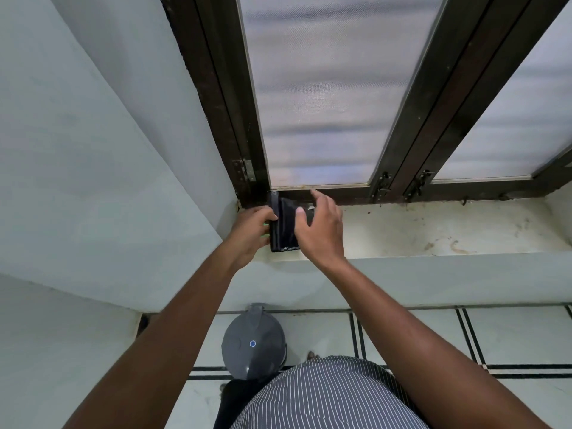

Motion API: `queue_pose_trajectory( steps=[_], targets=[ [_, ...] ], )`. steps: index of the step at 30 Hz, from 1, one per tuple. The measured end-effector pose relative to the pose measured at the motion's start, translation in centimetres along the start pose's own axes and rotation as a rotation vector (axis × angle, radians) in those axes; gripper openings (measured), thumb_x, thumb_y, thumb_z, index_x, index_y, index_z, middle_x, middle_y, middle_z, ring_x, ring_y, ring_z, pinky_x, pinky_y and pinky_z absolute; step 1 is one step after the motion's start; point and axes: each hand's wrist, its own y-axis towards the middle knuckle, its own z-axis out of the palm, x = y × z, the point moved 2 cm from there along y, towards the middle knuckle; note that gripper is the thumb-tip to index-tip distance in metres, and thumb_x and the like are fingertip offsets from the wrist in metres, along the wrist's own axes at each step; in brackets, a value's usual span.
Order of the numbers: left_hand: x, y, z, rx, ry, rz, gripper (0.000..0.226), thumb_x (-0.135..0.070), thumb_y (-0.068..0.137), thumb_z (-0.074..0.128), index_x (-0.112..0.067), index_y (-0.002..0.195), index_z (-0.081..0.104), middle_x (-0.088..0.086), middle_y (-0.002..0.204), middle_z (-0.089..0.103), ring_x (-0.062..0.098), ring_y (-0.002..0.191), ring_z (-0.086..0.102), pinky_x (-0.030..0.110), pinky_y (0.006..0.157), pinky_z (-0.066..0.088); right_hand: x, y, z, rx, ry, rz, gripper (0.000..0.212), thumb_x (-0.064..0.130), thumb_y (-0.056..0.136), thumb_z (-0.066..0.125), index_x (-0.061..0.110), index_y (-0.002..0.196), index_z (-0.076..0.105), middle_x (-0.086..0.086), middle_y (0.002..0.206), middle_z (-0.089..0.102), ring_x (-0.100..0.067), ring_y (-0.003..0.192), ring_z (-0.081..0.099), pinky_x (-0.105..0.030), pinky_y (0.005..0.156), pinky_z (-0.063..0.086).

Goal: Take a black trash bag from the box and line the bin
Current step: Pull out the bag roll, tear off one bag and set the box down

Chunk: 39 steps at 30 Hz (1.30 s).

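Gripping the black box [283, 226] from its left side, the left hand [250, 232] has its thumb on the front face and its fingers hidden behind. Near to the camera a striped shirt [325, 394] fills the bottom edge, and just beyond it the grey bin [253, 343] stands on the tiled floor [510, 335] with its lid shut — its lower part cut off by the shirt. Both forearms reach up and forward to the window sill [433, 230], where the box rests at the left corner. Spread loosely, the right hand [322, 230] lies over the box's right half, thumb on glossy black plastic, forefinger raised toward the dark window frame [411, 144]; it clasps nothing firmly. No trash bag can be made out separately.
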Motion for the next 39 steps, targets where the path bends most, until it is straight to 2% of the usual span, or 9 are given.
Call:
queue_pose_trajectory(
  steps=[6,10,17,20,24,27,30,34,39],
  targets=[
    [-0.8,-1.4,2.0,0.157,-0.13,-0.008,0.038,-0.026,0.1,0.053,-0.004,0.127,0.069,0.009,0.103,0.072,0.023,0.097,0.068,0.036,0.081,0.061,1.6,1.8,0.6,0.214,0.13,-0.005,0.042,0.048,0.11,0.048,0.02,0.136,0.064,0.001,0.12,0.075,-0.022,0.115,0.068,-0.049,0.103,0.055],
    [-0.8,-1.3,1.7,0.133,-0.033,0.006,0.038,-0.028,0.094,0.067,-0.005,0.123,0.074,0.022,0.117,0.076,0.035,0.115,0.074,0.05,0.105,0.057,1.2,2.8,-0.2,0.192,0.048,-0.088,0.023,0.044,0.108,0.061,0.023,0.109,0.07,0.003,0.108,0.072,-0.017,0.097,0.066,-0.035,0.082,0.049],
    [0.1,-0.8,-1.6,0.006,-0.065,-0.023,0.039,-0.019,0.092,0.067,-0.007,0.129,0.072,0.022,0.13,0.073,0.036,0.119,0.07,0.051,0.101,0.06,0.4,3.7,-3.4,0.131,-0.068,-0.048,0.071,0.095,0.065,0.076,0.03,0.091,0.063,0.011,0.09,0.074,-0.011,0.084,0.071,-0.036,0.071,0.057],
    [0.3,-0.8,-2.2,-0.014,-0.125,-0.03,0.055,-0.023,0.08,0.065,-0.007,0.133,0.068,0.019,0.129,0.073,0.035,0.115,0.066,0.048,0.092,0.056,-0.2,4.1,-4.3,0.17,-0.206,-0.017,0.081,0.1,0.057,0.075,0.03,0.097,0.062,0.011,0.101,0.072,-0.015,0.095,0.068,-0.041,0.081,0.058],
    [0.2,-1.1,-1.8,-0.002,-0.127,-0.005,0.061,-0.022,0.08,0.064,-0.007,0.139,0.064,0.018,0.137,0.071,0.037,0.117,0.069,0.039,0.079,0.061,0.0,4.7,-4.7,0.198,-0.473,-0.141,0.067,0.084,0.084,0.069,0.03,0.124,0.07,0.004,0.128,0.064,-0.021,0.129,0.055,-0.049,0.112,0.043],
    [0.0,-1.4,-0.6,0.034,-0.064,0.037,0.056,-0.019,0.08,0.061,-0.008,0.135,0.067,0.024,0.132,0.071,0.039,0.119,0.068,0.043,0.084,0.06,1.6,4.2,-4.4,0.288,-0.298,-0.228,0.066,0.076,0.098,0.056,0.027,0.14,0.069,0.007,0.141,0.069,-0.019,0.137,0.057,-0.054,0.121,0.042],
    [-0.4,-1.7,0.6,0.074,-0.046,0.083,0.052,-0.015,0.08,0.059,-0.007,0.131,0.07,0.023,0.119,0.073,0.036,0.11,0.07,0.051,0.093,0.058,2.8,3.5,-3.7,0.467,-0.051,-0.163,0.06,0.075,0.101,0.054,0.026,0.131,0.072,0.009,0.12,0.077,-0.01,0.112,0.071,-0.043,0.091,0.065],
    [-0.7,-1.9,0.6,0.016,0.02,0.115,0.045,-0.017,0.081,0.062,-0.012,0.124,0.072,0.014,0.114,0.077,0.033,0.106,0.073,0.05,0.092,0.059,3.2,3.5,-3.4,0.436,-0.111,-0.22,0.047,0.068,0.104,0.056,0.026,0.086,0.068,0.008,0.08,0.07,-0.01,0.073,0.063,-0.034,0.067,0.046],
    [-0.3,-2.0,-1.4,-0.031,0.034,0.031,0.06,-0.032,0.071,0.067,-0.005,0.125,0.07,0.017,0.112,0.072,0.031,0.101,0.065,0.038,0.071,0.048,2.2,4.1,-4.9,0.408,-0.145,-0.161,0.059,0.091,0.079,0.069,0.032,0.08,0.07,0.013,0.068,0.068,-0.003,0.062,0.061,-0.024,0.058,0.041]
  ],
)
